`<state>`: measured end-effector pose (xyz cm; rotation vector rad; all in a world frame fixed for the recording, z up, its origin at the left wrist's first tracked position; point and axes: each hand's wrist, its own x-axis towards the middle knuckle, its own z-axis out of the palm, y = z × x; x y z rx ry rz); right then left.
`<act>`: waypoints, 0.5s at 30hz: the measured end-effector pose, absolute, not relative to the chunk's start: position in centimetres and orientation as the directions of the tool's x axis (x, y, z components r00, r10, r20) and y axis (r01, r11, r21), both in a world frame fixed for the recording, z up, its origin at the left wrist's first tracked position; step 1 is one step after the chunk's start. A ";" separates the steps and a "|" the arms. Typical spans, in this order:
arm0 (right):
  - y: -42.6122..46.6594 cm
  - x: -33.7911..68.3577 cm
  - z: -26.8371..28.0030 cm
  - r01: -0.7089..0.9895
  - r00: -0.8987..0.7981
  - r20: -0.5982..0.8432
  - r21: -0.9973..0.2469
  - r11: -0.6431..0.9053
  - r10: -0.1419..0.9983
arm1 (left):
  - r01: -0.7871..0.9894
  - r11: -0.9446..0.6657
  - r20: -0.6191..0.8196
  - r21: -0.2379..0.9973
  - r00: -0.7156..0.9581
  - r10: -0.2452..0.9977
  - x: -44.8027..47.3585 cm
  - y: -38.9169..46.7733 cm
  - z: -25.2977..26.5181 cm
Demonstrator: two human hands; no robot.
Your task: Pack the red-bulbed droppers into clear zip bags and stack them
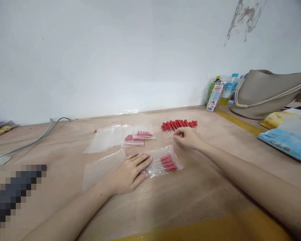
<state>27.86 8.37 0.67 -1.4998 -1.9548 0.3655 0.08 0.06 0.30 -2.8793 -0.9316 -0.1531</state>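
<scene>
My left hand (131, 172) lies flat with fingers spread on a clear zip bag (154, 172). Inside that bag, several red-bulbed droppers (168, 162) lie side by side, bulbs to the right. My right hand (188, 137) is curled in a pinch at the thin clear stems of a row of loose droppers (175, 124). Whether a stem is between its fingertips is hard to make out. Behind the left hand, two filled zip bags (132, 143) with red bulbs showing rest beside flat zip bags (100, 140). Another flat bag (97, 170) is partly under my left hand.
Bottles (229, 88) and a carton (215, 97) stand by the wall at right, near a grey bag (271, 93) with a cord. A blue and yellow tissue pack (286, 140) lies at the right. At left, a grey cable (43, 134) runs over the brown table covering (145, 214).
</scene>
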 end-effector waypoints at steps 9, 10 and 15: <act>12.6 22.4 1.4 0.941 0.052 0.210 -0.339 0.023 0.976 | 0.593 -0.803 0.118 -0.067 0.804 0.583 0.1 -0.2 0.3; 12.8 22.1 1.4 0.938 0.068 0.196 -0.346 0.004 0.978 | 0.595 -0.801 0.119 -0.064 0.802 0.586 0.1 -0.2 0.3; 13.3 21.8 1.6 0.910 0.119 0.152 -0.412 -0.047 0.981 | 0.606 -0.794 0.127 -0.054 0.793 0.596 0.1 -0.2 0.3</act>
